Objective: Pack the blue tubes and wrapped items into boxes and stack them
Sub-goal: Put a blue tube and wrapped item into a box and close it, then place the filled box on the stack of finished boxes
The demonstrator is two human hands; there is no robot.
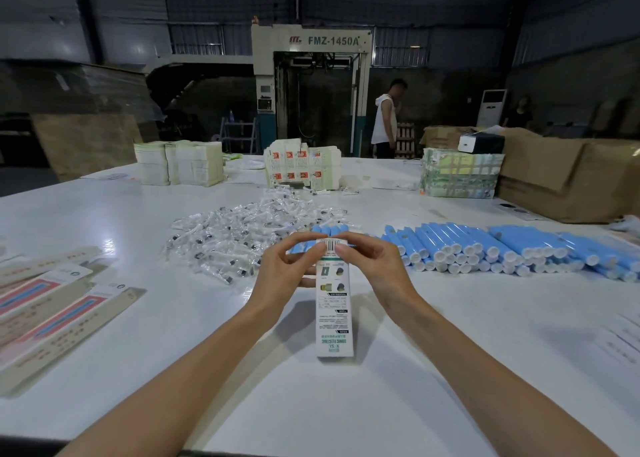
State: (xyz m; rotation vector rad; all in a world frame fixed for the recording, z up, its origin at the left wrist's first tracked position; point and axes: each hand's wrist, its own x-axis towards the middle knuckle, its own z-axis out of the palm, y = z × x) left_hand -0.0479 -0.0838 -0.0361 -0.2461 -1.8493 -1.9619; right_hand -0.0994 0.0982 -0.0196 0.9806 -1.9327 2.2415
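Thumb and forefinger of the left grip (284, 271) pinch the far end of a narrow white box (334, 318), and the right grip (374, 266) pinches the same end from the other side, with both thumbs on the barcode flap. The box points lengthwise towards the person, printed face up. Whether its near end rests on the table (450, 359) or hangs just above it cannot be told.

Just beyond the grips, a few blue tubes show behind the box end. The main lot of blue tubes (485, 245) lies in rows towards the right edge, white caps facing the person. A loose heap of clear-wrapped items (242, 235) spreads over the middle of the table, left of the tubes.

Long flat packs (52, 304) with pink and blue stripes lie fanned out at the left edge. Along the far edge stand stacks of flattened cartons (180, 162), and brown cardboard boxes (561, 172) sit at the far right corner. Beyond the table a person in a white sleeveless top (384, 117) stands near a machine marked FMZ-1450A (311, 58).
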